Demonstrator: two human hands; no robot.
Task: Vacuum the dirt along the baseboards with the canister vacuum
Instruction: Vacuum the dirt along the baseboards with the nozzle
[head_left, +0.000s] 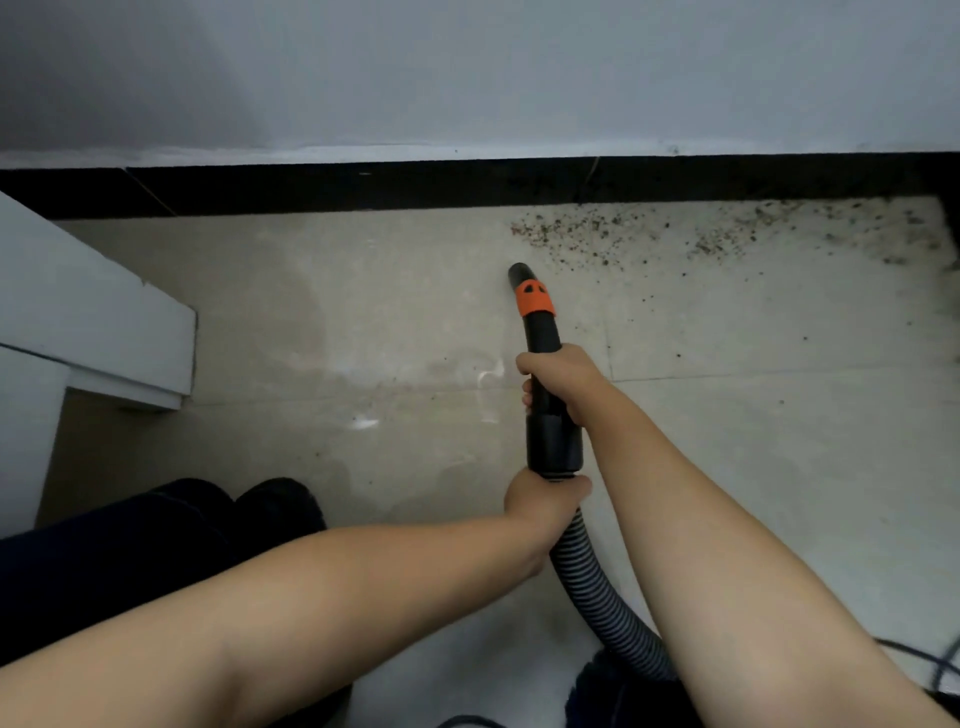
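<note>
A black vacuum nozzle with an orange collar points at the floor, its tip just left of and below the dirt. My right hand grips the black tube below the collar. My left hand grips the spot where the tube meets the ribbed grey hose. Brown and black dirt specks lie scattered on the pale tiles along the black baseboard, thickest toward the right corner. The canister itself is mostly out of view at the bottom edge.
A white cabinet or furniture corner juts in at the left. My dark trouser leg and shoe stand at the lower left. A thin cord lies on the floor at the lower right. The wall above the baseboard is pale grey.
</note>
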